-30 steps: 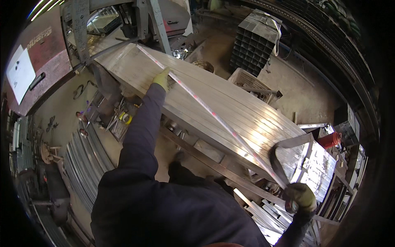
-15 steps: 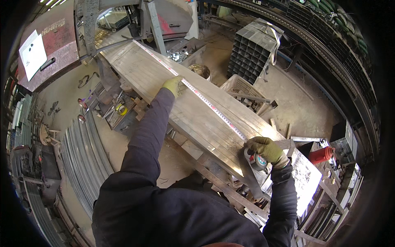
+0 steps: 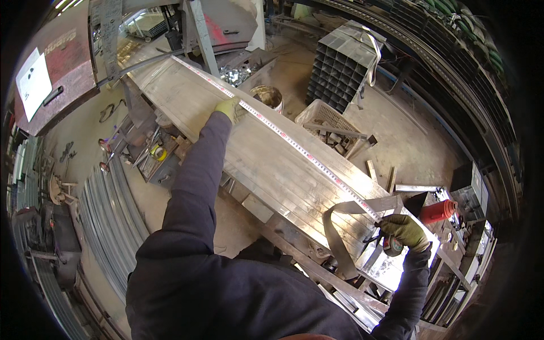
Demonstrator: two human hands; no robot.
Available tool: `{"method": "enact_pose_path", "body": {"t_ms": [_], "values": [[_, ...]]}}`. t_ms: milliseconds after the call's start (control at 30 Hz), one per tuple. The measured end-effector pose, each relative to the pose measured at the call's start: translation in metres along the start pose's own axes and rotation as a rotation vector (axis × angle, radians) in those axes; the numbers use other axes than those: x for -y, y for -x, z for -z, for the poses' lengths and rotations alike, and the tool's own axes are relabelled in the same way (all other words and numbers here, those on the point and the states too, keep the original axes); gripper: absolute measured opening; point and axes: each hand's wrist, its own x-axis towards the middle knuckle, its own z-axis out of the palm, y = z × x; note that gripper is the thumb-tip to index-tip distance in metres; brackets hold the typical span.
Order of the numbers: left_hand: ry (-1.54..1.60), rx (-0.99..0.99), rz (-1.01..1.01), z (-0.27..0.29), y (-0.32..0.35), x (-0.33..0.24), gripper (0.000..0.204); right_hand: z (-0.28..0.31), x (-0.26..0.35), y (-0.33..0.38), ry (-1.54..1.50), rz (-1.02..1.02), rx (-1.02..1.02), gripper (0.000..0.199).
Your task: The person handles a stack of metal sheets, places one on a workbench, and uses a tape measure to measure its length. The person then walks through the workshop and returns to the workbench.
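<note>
A long bundle of flat silvery metal bars point(image 3: 266, 175) runs diagonally from the far left to the near right. Along its far side lies the white blade of a tape measure point(image 3: 309, 158), drawn out straight. My right hand point(image 3: 405, 231), in a green work glove, is closed around the tape measure's round case at the bundle's near right end. My left hand point(image 3: 228, 109), in a yellow-green glove, is closed at the blade farther up the bundle; its fingertips are partly hidden. A grey strap point(image 3: 334, 241) loops over the bars close to my right hand.
Beyond the bundle stand a bucket point(image 3: 269, 96), a plastic basket point(image 3: 326, 120) and a stack of square tubes point(image 3: 340, 65). A red cylindrical container point(image 3: 439, 211) is at the right. Curved metal lengths point(image 3: 113, 218) lie at the left, beside a toolbox point(image 3: 161, 161) holding tools.
My right hand has moved right and nearer with the tape case, and more blade is drawn out. The left hand stays about the same place on the bars. The whole view has shifted slightly.
</note>
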Motion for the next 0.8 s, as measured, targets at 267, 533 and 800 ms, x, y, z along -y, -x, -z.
{"method": "enact_pose_path", "body": {"t_ms": [267,533,800], "values": [[0.0,-0.012,0.041,-0.009,-0.004,-0.003,0.038,0.016,0.002,-0.024,0.08,0.043,-0.001,0.022],[-0.102,0.109,0.171,-0.007,-0.005,-0.006,0.043,0.036,0.002,-0.045,0.173,0.056,-0.055,0.021],[-0.86,0.115,0.105,-0.019,0.018,-0.028,0.044,0.053,-0.01,-0.071,-0.103,-0.001,0.013,0.021]]}}
